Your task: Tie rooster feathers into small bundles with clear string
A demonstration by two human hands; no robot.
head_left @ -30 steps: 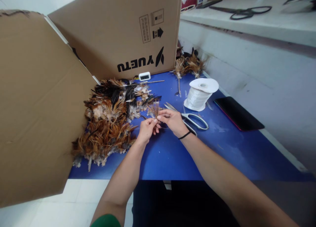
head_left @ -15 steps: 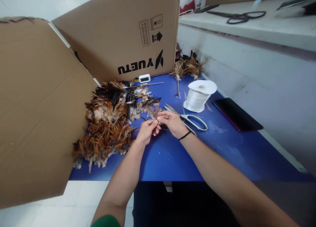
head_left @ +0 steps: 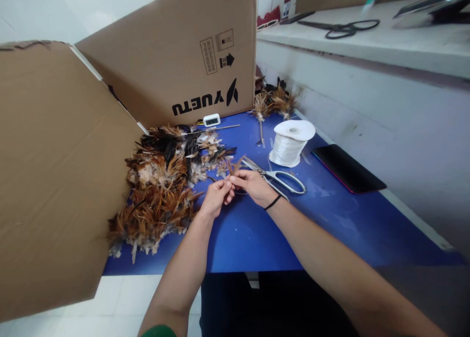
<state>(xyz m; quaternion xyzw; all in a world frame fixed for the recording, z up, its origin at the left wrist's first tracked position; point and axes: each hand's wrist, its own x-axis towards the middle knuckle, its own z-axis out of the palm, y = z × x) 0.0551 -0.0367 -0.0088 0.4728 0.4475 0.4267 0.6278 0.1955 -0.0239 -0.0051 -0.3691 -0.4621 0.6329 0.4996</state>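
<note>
- Pinching a small tuft of brown feathers [head_left: 234, 166] between thumb and fingers of the left hand [head_left: 216, 196], with no gap showing at the tips and the other fingers curled underneath.
- Gripping the same tuft with the right hand [head_left: 254, 186], thumb and forefinger pressed together, meeting the left fingertips; wearing a black band [head_left: 272, 202] at the wrist.
- Holding the tuft above the middle of the blue table [head_left: 253, 246], plumes pointing up and away, lower ends hidden by the fingers.
- Having silver scissors [head_left: 288, 181] just beside the right hand, handles to the right.
- Facing a large heap of brown and black feathers [head_left: 157, 205] to the left, with a white spool [head_left: 288, 148] and a dark phone [head_left: 348, 168] farther right.
- Looking toward a printed cardboard box [head_left: 157, 48] at the far side.
</note>
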